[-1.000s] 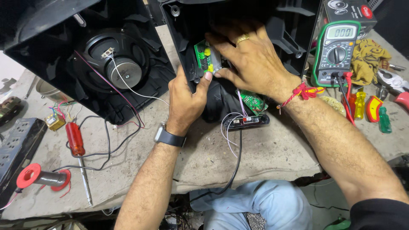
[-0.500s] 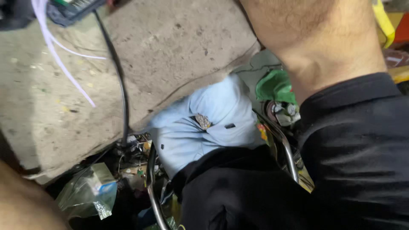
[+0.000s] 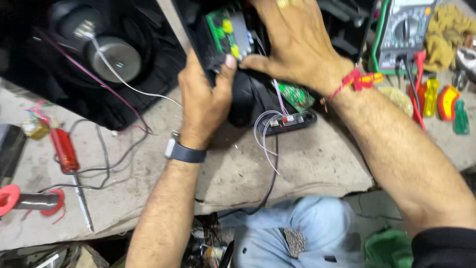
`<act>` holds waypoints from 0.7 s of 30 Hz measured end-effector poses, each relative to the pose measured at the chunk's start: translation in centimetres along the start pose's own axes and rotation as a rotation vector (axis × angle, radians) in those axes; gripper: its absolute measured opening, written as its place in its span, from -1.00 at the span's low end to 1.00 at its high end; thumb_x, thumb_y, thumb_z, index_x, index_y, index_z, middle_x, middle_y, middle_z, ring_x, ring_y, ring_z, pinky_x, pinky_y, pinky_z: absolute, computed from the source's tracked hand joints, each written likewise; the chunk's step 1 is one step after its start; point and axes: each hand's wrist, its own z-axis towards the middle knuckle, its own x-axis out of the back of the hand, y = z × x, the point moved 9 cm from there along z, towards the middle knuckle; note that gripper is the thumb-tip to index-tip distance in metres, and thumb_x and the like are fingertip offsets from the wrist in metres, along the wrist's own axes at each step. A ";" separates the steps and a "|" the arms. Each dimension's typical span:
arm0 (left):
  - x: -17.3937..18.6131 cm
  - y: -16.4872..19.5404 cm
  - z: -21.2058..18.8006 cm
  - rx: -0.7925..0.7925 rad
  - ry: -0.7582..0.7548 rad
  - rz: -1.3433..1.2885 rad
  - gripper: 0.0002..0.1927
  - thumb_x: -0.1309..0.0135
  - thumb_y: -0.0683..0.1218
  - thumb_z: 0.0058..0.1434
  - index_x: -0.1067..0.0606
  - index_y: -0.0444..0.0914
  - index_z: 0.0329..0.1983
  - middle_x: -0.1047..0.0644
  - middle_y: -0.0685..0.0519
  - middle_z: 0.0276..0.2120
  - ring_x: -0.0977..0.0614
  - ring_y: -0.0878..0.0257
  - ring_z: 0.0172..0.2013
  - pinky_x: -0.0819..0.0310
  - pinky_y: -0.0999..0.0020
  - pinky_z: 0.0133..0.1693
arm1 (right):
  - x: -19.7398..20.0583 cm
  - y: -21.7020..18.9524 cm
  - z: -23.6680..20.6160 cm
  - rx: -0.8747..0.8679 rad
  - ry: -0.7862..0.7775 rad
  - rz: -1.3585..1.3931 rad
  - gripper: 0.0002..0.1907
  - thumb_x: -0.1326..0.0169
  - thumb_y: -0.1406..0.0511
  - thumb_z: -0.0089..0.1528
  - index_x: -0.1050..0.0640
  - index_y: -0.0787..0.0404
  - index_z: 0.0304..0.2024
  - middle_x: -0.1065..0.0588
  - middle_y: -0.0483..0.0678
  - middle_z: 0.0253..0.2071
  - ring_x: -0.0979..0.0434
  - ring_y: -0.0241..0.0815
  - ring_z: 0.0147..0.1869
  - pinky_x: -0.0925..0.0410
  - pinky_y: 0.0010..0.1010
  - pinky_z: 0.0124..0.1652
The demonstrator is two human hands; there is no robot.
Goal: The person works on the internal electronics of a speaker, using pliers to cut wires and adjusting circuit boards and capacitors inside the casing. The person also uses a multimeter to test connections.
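Hands meet over a green circuit board point(image 3: 225, 32) set in the opening of a black speaker housing point(image 3: 198, 30) at the top middle of the bench point(image 3: 307, 164). The left hand point(image 3: 203, 97), a dark watch point(image 3: 184, 151) on its wrist, curls its fingers over the housing's edge, thumb pressed up just below the board. The right hand point(image 3: 292, 47), a red thread point(image 3: 349, 82) at its wrist, lies spread across the board's right side, thumb tip nearly touching the left thumb. A second green board point(image 3: 295, 95) and a black panel point(image 3: 292, 121) with white wires lie just below. A speaker cone point(image 3: 116, 57) sits well to the left, a multimeter point(image 3: 404, 32) to the right, and a red-handled screwdriver point(image 3: 64, 151) near the left edge.
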 end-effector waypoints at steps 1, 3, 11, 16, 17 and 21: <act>0.0 -0.2 0.0 0.073 -0.011 -0.030 -0.59 -0.13 -0.01 0.42 -0.38 -0.35 0.17 -0.69 -0.06 -0.16 -0.77 0.21 -0.14 -0.64 0.29 -0.05 | 0.4 -0.1 -0.1 0.026 0.043 0.007 -0.16 -0.46 0.03 0.12 -0.40 0.33 0.24 -0.50 0.16 0.00 -0.48 0.21 0.07 -0.26 0.00 0.14; 0.2 0.9 0.1 0.037 -0.039 -0.051 -0.58 -0.18 -0.03 0.40 -0.38 -0.35 0.17 -0.68 -0.05 -0.10 -0.75 0.22 -0.08 -0.62 0.30 0.01 | 0.9 -0.4 -0.1 0.023 0.062 0.022 -0.06 -0.47 0.04 0.05 -0.36 0.33 0.32 -0.48 0.16 0.05 -0.45 0.21 0.15 -0.20 0.02 0.28; 0.0 3.3 2.6 0.083 -0.076 -0.414 -0.43 -0.27 -0.09 0.24 -0.35 -0.37 0.24 -0.56 -0.03 0.05 -0.61 0.25 0.04 -0.53 0.32 0.14 | 2.5 -0.7 0.9 -0.027 0.112 0.037 0.02 -0.50 0.05 -0.02 -0.33 0.27 0.36 -0.48 0.18 0.13 -0.40 0.20 0.22 -0.18 -0.02 0.25; 1.0 2.3 5.8 0.225 -0.028 0.118 -0.56 -0.17 -0.19 0.13 -0.51 -0.34 0.11 -0.70 -0.05 -0.10 -0.73 0.24 -0.08 -0.58 0.32 0.03 | 1.6 0.2 0.6 -0.075 0.027 0.071 0.07 -0.52 0.06 -0.05 -0.32 0.26 0.39 -0.51 0.10 0.11 -0.42 0.15 0.18 -0.18 -0.03 0.23; 1.1 2.2 6.1 0.221 -0.038 0.134 -0.56 -0.18 -0.19 0.12 -0.51 -0.34 0.10 -0.69 -0.06 -0.10 -0.72 0.23 -0.08 -0.57 0.30 0.02 | 1.3 0.4 0.7 -0.096 0.000 0.080 0.07 -0.53 0.06 -0.04 -0.31 0.26 0.40 -0.51 0.08 0.10 -0.42 0.14 0.16 -0.18 -0.03 0.21; 1.2 1.9 6.1 0.212 -0.047 0.106 -0.54 -0.21 -0.19 0.09 -0.49 -0.34 0.10 -0.68 -0.07 -0.11 -0.70 0.21 -0.09 -0.56 0.29 -0.01 | 1.2 0.5 1.1 -0.101 -0.005 0.106 0.13 -0.53 0.05 -0.10 -0.29 0.28 0.39 -0.49 0.10 0.08 -0.42 0.17 0.17 -0.16 -0.04 0.18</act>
